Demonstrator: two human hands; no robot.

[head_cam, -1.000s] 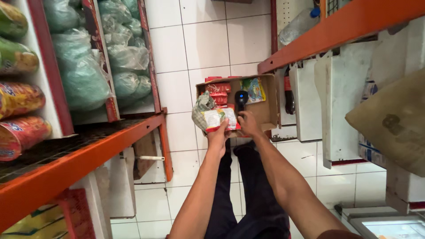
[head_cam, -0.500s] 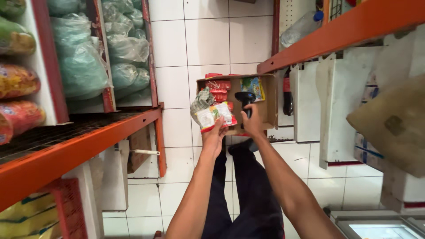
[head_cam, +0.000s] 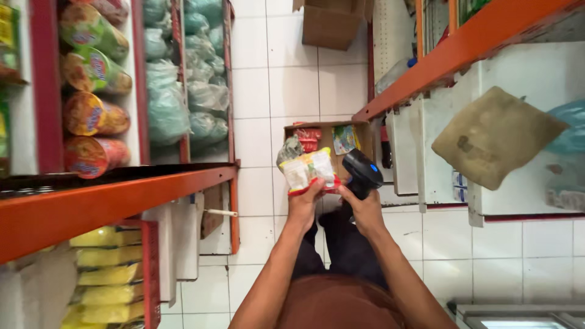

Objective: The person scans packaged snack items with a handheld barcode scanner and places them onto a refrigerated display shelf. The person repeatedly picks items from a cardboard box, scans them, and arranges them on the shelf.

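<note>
Two bare hands meet near the middle of the frame, above the person's dark trousers and the white tiled floor. The left hand grips the lower edge of a small snack packet, pale with yellow and red print, held up flat just left of centre. The right hand is closed around the handle of a black handheld scanner, whose head sits just beside the right edge of the packet, close to it or touching; which one cannot be told. Behind both, a little higher in the frame, an open cardboard box lies on the floor with more colourful packets inside. An orange shelf rail runs across the left side of the frame, with rolls of wrapped goods in the upper left and pale green bags beside them. Yellow packs are stacked in the lower left. Another orange rail slants across the upper right, and a brown paper bag lies on the white shelf beneath it. A second cardboard box sits at the top centre.
</note>
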